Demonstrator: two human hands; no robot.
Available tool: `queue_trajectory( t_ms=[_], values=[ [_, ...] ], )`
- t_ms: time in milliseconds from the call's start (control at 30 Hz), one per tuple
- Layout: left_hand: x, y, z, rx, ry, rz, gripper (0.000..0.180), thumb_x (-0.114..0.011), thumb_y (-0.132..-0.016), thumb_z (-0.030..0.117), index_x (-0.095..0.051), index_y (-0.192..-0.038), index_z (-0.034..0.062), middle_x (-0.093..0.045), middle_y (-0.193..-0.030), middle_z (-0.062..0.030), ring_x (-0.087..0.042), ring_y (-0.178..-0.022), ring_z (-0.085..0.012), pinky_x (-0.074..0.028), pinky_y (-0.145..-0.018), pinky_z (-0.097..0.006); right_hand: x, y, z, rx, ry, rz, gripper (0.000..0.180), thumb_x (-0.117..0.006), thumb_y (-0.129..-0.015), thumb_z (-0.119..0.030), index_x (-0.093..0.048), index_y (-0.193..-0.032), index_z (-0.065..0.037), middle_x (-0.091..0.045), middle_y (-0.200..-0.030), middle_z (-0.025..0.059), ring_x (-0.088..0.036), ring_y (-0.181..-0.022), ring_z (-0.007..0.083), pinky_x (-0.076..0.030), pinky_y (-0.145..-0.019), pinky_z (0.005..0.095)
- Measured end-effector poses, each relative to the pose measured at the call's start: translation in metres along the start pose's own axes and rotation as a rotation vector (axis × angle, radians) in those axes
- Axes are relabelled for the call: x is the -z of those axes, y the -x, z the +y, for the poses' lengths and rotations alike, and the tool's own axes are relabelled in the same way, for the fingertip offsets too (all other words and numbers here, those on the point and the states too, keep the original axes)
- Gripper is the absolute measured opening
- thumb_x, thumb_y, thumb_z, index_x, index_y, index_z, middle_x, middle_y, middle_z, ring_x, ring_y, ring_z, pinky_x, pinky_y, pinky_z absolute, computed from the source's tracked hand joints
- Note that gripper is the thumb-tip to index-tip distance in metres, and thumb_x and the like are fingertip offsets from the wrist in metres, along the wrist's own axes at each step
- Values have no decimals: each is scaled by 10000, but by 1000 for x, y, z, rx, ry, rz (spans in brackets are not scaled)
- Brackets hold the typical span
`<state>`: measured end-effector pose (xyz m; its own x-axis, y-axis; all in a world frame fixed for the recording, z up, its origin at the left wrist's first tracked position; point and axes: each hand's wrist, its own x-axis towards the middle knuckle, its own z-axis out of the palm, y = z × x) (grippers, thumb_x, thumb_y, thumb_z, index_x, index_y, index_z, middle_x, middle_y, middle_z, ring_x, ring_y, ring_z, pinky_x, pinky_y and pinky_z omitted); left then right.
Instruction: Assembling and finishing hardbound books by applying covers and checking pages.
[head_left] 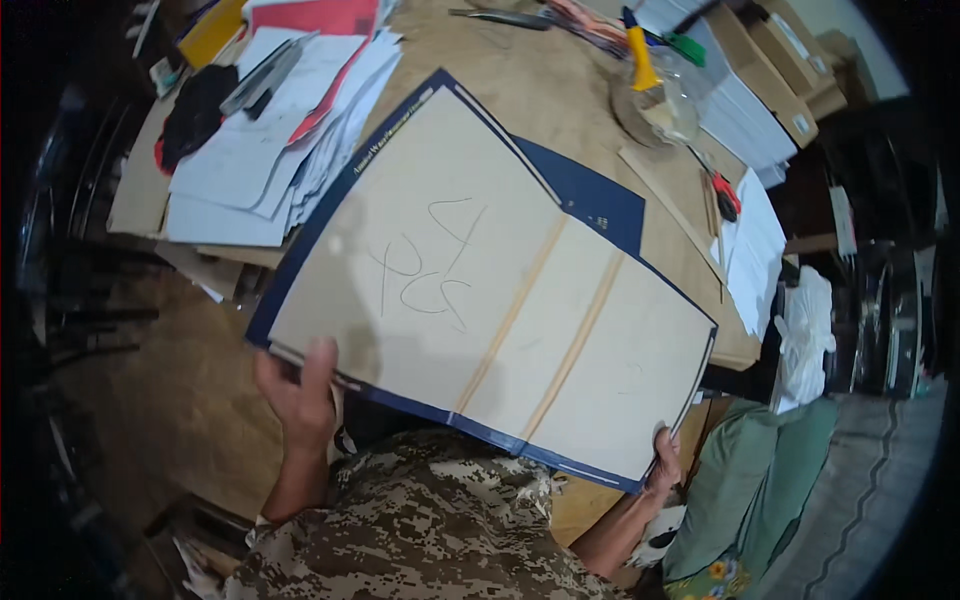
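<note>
A hardcover book case (400, 280), opened flat with its inside up, spans the middle of the view. Its boards are cream with dark blue turned-in edges, two tan strips run along the spine, and pencil marks cover the left board. My left hand (300, 400) is at the lower left edge, thumb over the board and fingers partly hidden behind the rim. At the lower right corner, my right hand (662, 465) pinches the case, thumb on top. Another dark blue cover (600, 200) lies on the table behind it, partly hidden.
On the wooden table (480, 60), stacked papers (235, 190) with a stapler (268, 75) stand at left. A clear jar (660, 100), red-handled scissors (725, 195), a wooden ruler (670, 210) and cardboard boxes (770, 60) are at right. A white plastic bag (805, 330) hangs beyond the table edge.
</note>
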<state>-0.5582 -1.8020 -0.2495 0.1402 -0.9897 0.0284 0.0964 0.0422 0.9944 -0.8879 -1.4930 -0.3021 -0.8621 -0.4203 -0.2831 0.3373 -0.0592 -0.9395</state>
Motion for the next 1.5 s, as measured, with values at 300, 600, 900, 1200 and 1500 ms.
queue_trajectory(
  t_ms=[300, 600, 900, 1200, 1500],
  values=[
    [-71, 26, 28, -664, 8, -1297, 601, -859, -745, 305, -655, -1257, 65, -662, -1252, -121, -632, -1133, -274, -507, -1013, -413, -40, 9, -27, -49, -72, -252, 445, -503, -1036, -293, -519, -1358, 13, -678, -1098, 126, -681, -868, 192, -547, -800, 293],
    [-11, -3, -16, -262, -356, -218, 367, -676, -881, 25, -612, -1242, 33, -664, -1090, -74, -620, -929, -152, -507, -880, -292, 6, -7, -49, 228, -114, -144, 493, -441, -1076, -334, -457, -1457, -23, -618, -1343, 128, -663, -1099, 228, -518, -963, 359],
    [-18, 2, -18, 261, 34, -470, 424, -628, -928, 22, -525, -1339, 15, -651, -1085, -64, -593, -868, -77, -496, -739, -179, -15, -82, -98, 414, -361, -20, 412, -486, -1065, -253, -497, -1392, -3, -655, -1261, 142, -684, -1031, 224, -552, -898, 332],
    [-8, 1, -23, 266, -38, -489, 451, -621, -951, 59, -505, -1383, 8, -656, -1147, -82, -612, -874, -88, -507, -678, -188, -54, -132, -101, 389, -443, -103, 350, -527, -1038, -193, -493, -1335, -9, -620, -1208, 131, -619, -1083, 222, -495, -971, 381],
    [-12, 2, -28, 284, 176, -335, 429, -627, -973, 110, -511, -1373, 7, -658, -1137, -80, -634, -854, -103, -536, -675, -227, -69, -137, -56, 274, -521, -57, 379, -533, -1045, -232, -475, -1331, 10, -626, -1156, 123, -639, -1010, 221, -513, -945, 382]
  ],
)
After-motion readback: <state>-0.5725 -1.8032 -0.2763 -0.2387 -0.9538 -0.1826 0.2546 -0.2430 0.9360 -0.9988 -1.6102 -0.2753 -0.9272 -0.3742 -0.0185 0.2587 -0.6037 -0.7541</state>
